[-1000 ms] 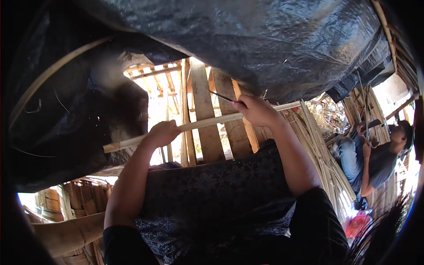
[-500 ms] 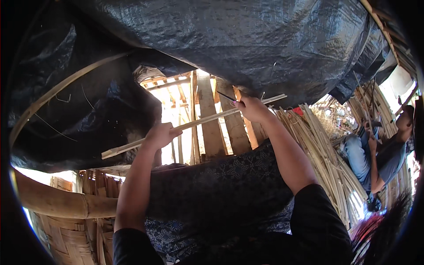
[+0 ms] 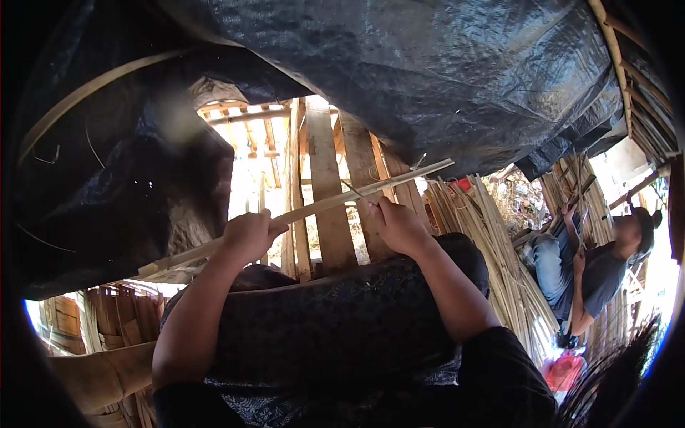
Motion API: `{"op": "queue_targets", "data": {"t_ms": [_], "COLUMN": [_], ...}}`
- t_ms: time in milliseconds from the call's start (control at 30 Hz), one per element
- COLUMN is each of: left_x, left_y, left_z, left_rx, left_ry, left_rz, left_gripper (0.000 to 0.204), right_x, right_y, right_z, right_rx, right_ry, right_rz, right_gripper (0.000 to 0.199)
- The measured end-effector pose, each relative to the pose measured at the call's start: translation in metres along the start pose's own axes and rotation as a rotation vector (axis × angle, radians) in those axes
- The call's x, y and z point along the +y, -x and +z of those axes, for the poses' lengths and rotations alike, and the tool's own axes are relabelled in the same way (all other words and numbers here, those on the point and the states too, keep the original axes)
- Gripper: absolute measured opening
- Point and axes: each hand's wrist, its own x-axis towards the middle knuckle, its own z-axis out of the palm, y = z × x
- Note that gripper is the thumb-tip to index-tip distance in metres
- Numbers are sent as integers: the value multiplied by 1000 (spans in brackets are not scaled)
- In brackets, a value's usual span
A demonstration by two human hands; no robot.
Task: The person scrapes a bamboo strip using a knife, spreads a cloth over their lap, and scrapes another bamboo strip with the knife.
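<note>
A long, pale bamboo strip (image 3: pixel 321 205) runs slantwise in front of me, its right end higher than its left. My left hand (image 3: pixel 248 237) is closed around it left of the middle. In my closed right hand (image 3: pixel 399 225) is a knife (image 3: pixel 351 188), whose thin dark blade points up and left across the strip. Most of its handle is hidden by my fingers. Dark patterned cloth (image 3: pixel 335 307) covers my lap below both hands.
Black tarpaulin (image 3: pixel 442 78) hangs low overhead and at the left. Wooden slats (image 3: pixel 332 214) stand beyond my hands. A pile of bamboo strips (image 3: pixel 499 250) leans at the right, beside a seated person (image 3: pixel 599 271). A thick bamboo pole (image 3: pixel 107 374) crosses at lower left.
My right hand and the knife have moved down and slightly left, to just below the strip. My left hand still grips the strip, slightly lower in view. The view has shifted a little.
</note>
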Motion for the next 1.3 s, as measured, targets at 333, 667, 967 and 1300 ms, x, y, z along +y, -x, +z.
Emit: {"op": "queue_targets", "data": {"t_ms": [333, 667, 967, 1300], "left_x": [-3, -13, -26, -21], "left_y": [14, 2, -10, -13], "left_z": [-18, -12, -4, -4], "left_rx": [-90, -271, -439, -452], "left_ry": [112, 230, 223, 230], "left_rz": [-52, -117, -128, -101], "left_gripper": [48, 53, 57, 63], "right_x": [13, 8, 17, 0], "right_y": [-19, -16, -27, -18], "right_z": [35, 49, 58, 41], "right_rx": [-124, -77, -98, -129], "right_ry": [89, 13, 66, 61], "right_rz": [194, 167, 155, 122], "right_gripper": [34, 40, 43, 48]}}
